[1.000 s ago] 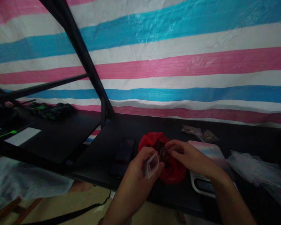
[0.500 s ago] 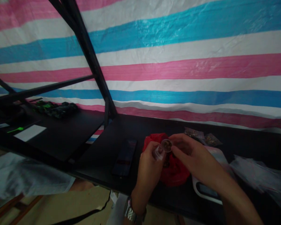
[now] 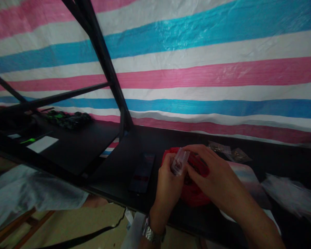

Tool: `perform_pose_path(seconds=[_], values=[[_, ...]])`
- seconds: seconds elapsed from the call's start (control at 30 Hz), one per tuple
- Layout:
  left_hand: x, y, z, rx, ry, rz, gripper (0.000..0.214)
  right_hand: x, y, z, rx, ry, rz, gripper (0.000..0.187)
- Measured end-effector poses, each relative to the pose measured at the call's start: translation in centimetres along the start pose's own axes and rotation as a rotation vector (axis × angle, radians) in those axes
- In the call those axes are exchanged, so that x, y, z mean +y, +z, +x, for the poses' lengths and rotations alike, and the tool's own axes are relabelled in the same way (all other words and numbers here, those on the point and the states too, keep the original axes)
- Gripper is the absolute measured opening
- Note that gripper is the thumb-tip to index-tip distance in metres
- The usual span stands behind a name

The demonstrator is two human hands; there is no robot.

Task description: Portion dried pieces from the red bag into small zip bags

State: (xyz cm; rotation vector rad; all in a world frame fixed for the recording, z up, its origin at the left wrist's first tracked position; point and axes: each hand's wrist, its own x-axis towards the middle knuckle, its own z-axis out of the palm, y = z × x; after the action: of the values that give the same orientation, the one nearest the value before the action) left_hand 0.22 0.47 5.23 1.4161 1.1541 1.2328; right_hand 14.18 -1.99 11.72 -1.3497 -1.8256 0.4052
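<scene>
My left hand is closed around a small clear plastic cup, tilted above a red plastic bag. The fingertips of my right hand are closed at the cup's upper right side. Whether one or two clear pieces are between the hands, I cannot tell. Small dark bits show in the red bag, partly hidden by my fingers. Under my right forearm is a white digital scale with a shiny top; its display is covered.
Small clear bags of brass-coloured bits lie behind the scale. Empty-looking clear bags are piled at right. A dark phone lies left of the red bag. A black metal frame rises at left; a seated person's clothed leg is below.
The round cup mouth with small bits, earlier facing me at my right fingertips, no longer shows. The clear plastic now stands tilted between both hands. The view has shifted slightly left.
</scene>
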Motion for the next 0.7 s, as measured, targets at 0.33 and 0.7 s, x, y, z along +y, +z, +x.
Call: perform_pose_path(seconds=[0.33, 0.7], values=[[0.9, -6.1, -0.8, -0.004, -0.184, 0.152, 0.028, 4.9, 2.2, 0.1, -0.315, 0.311, -0.253, 0.028], [0.2, -3.6, -0.5, -0.071, -0.362, -0.335, 0.045, 3.0, 4.0, 0.8, -0.375, 0.353, -0.070, 0.024]])
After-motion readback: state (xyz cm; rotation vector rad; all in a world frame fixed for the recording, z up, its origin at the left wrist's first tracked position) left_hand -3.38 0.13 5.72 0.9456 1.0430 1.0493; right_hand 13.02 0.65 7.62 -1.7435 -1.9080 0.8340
